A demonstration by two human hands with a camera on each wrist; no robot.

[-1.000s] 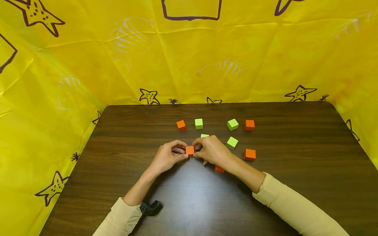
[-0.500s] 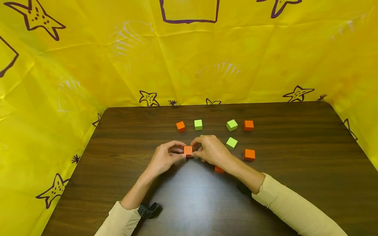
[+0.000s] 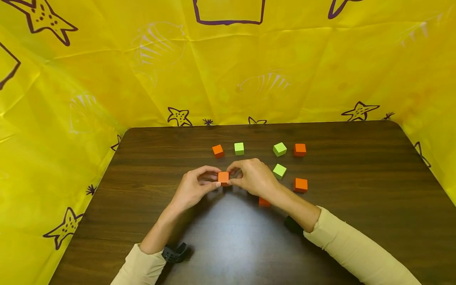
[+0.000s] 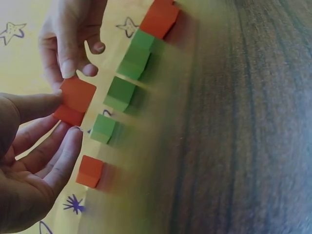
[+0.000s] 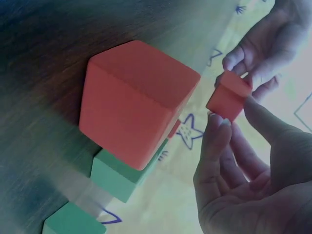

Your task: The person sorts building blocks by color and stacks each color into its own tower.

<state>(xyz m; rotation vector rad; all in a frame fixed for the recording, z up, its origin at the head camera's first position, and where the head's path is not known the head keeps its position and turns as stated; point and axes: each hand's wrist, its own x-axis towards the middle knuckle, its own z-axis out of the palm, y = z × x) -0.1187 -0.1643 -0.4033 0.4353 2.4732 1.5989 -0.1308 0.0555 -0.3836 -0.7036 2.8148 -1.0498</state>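
At mid-frame, held between the left hand (image 3: 190,189) and right hand (image 3: 254,178), with a narrow thumb-and-finger pinch from each: 1 orange cube (image 3: 223,177). Probably light, rigid and hard to break, perhaps slippery on smooth faces; best gripped by 2 opposite sides. Above, spread left to right: upper-left orange block (image 3: 218,151), upper-left green block (image 3: 239,149), upper-right green block (image 3: 280,149), upper-right orange block (image 3: 300,150). At center right, lower green block (image 3: 279,171) and lower-right orange block (image 3: 301,185). In the way: right forearm (image 3: 295,206), partly hiding a near orange block (image 3: 264,202).
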